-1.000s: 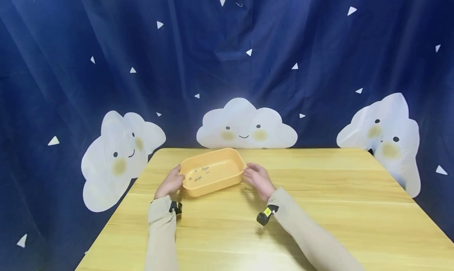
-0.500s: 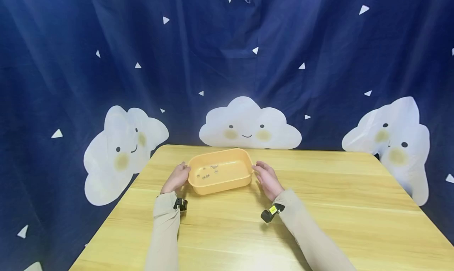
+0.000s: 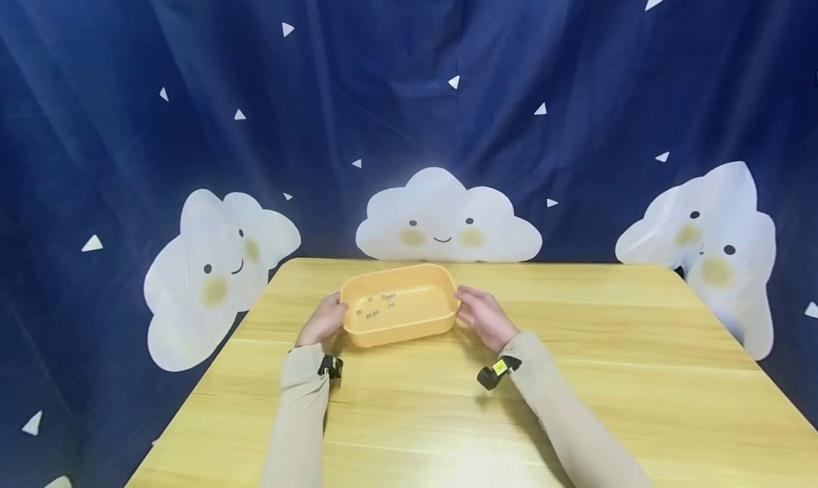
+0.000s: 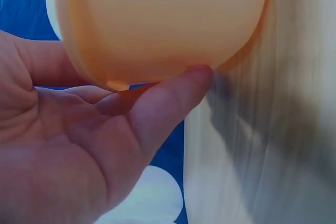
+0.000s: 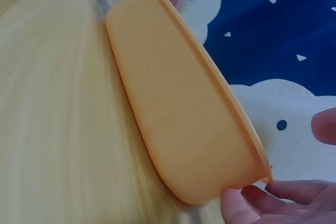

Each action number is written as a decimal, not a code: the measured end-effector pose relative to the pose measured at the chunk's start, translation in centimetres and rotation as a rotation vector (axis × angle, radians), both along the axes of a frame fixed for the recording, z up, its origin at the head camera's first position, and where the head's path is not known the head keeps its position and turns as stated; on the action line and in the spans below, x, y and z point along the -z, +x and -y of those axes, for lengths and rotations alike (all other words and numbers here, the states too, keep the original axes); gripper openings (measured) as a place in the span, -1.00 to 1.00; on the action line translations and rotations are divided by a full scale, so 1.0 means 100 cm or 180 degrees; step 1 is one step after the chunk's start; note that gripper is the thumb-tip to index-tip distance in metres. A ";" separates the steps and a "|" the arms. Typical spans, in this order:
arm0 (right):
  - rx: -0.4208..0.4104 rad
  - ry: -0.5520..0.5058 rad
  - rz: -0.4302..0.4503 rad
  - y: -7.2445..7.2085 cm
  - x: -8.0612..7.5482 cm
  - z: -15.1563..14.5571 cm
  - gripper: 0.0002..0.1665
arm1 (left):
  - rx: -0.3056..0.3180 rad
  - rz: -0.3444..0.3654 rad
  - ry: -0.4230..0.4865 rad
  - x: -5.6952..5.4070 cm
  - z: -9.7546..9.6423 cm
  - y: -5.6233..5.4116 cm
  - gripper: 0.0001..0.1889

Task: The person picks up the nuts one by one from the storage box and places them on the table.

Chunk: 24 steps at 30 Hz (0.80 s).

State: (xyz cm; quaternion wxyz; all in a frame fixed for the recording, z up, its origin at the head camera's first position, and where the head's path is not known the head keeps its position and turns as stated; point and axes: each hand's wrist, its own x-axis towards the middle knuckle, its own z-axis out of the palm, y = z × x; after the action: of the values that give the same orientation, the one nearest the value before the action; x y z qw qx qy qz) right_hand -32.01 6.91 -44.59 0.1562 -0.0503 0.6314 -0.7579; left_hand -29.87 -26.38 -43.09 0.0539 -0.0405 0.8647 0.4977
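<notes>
An orange plastic tray (image 3: 422, 305), a rounded rectangle with raised walls, is near the far edge of the wooden table. Several small, clear, shiny pieces (image 3: 374, 313) lie loosely in its left half; their kind is too small to make out. My left hand (image 3: 322, 320) grips the tray's left end, one fingertip (image 4: 199, 73) pressed to the wall and other fingers behind the rim. At the right end, my right hand (image 3: 486, 315) holds the tray by its fingertips (image 5: 232, 199), just below the rim. One digit (image 5: 325, 125) stands away from the wall in the right wrist view.
The pale wooden table (image 3: 409, 417) extends toward me and to the right. Behind it hangs a dark blue curtain (image 3: 383, 83) with white triangles and smiling clouds (image 3: 447, 218). Black camera straps (image 3: 331, 366) circle both wrists.
Both hands have shifted the tray slightly to the right and turned it a little straighter. The small pieces stay in its left half.
</notes>
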 end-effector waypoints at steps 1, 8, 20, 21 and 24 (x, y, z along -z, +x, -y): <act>0.0014 0.0025 0.0006 0.000 -0.001 -0.002 -0.22 | 0.0014 -0.0007 0.0009 0.000 -0.003 0.000 -0.51; 0.0143 0.0346 0.0006 0.002 -0.003 -0.017 -0.28 | 0.0062 -0.0066 -0.0042 0.002 -0.018 -0.002 -0.44; 0.0170 0.0777 0.0052 0.000 0.001 -0.039 -0.30 | 0.0357 -0.0179 -0.0314 0.003 -0.030 -0.004 -0.38; 0.0160 0.0794 0.0040 0.000 0.002 -0.040 -0.30 | 0.0370 -0.0188 -0.0307 0.003 -0.031 -0.004 -0.38; 0.0130 0.0819 0.0010 -0.002 0.003 -0.044 -0.30 | 0.0393 -0.0188 -0.0282 0.003 -0.033 -0.004 -0.38</act>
State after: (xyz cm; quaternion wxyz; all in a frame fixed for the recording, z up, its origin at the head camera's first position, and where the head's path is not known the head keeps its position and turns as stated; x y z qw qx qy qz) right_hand -32.23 11.31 -44.87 0.1469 -0.0158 0.7240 -0.6738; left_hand -30.22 -23.11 -43.41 0.0572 0.0253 0.8880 0.4557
